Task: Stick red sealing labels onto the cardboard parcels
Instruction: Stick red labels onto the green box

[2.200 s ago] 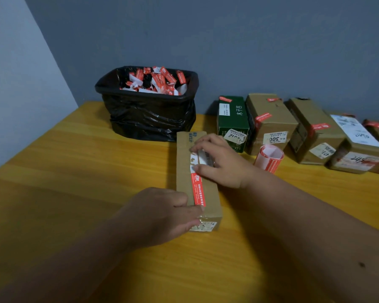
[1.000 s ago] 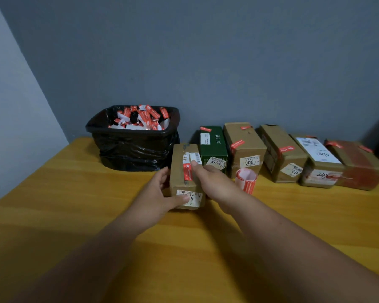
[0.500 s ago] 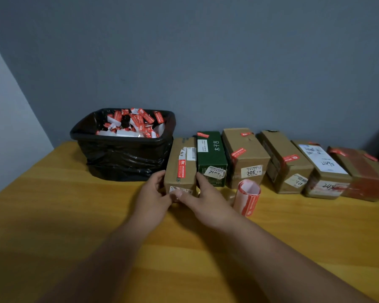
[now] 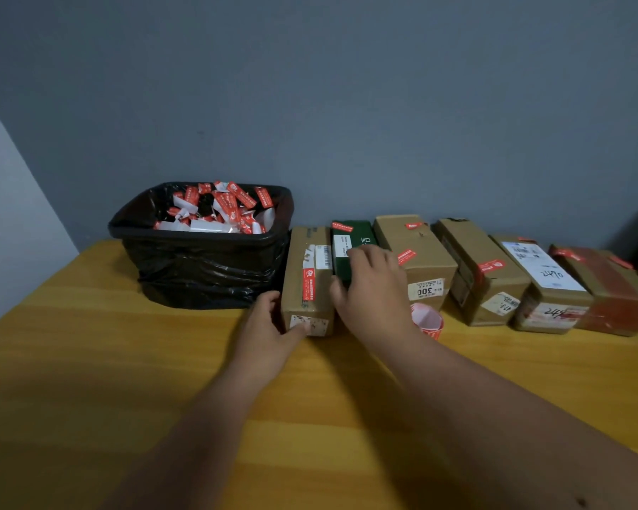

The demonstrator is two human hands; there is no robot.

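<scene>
Brown cardboard parcel (image 4: pixel 307 279) with a red sealing label (image 4: pixel 308 284) stuck along its top: your left hand (image 4: pixel 270 327) rests against its near left corner, fingers (image 4: pixel 300 328) loosely extended, thumb tip on the white sticker on the front face, nothing gripped. Your right hand (image 4: pixel 371 288) lies over the dark green box (image 4: pixel 349 248) just right of it, fingers curled onto the top and thumb down at the gap between the two boxes; can't tell if it really grips the box or only rests on it.

Parcel stands on the yellow wooden surface (image 4: pixel 107 362), at the left end of a row against the grey wall (image 4: pixel 347 104), touching the black bag-lined bin (image 4: pixel 203 252) full of red-and-white label scraps.

Right of the green box: four more brown cardboard parcels (image 4: pixel 483 270), each with small red labels. Roll of red labels (image 4: pixel 427 321) stands just behind your right wrist, in front of the parcel marked 300.
</scene>
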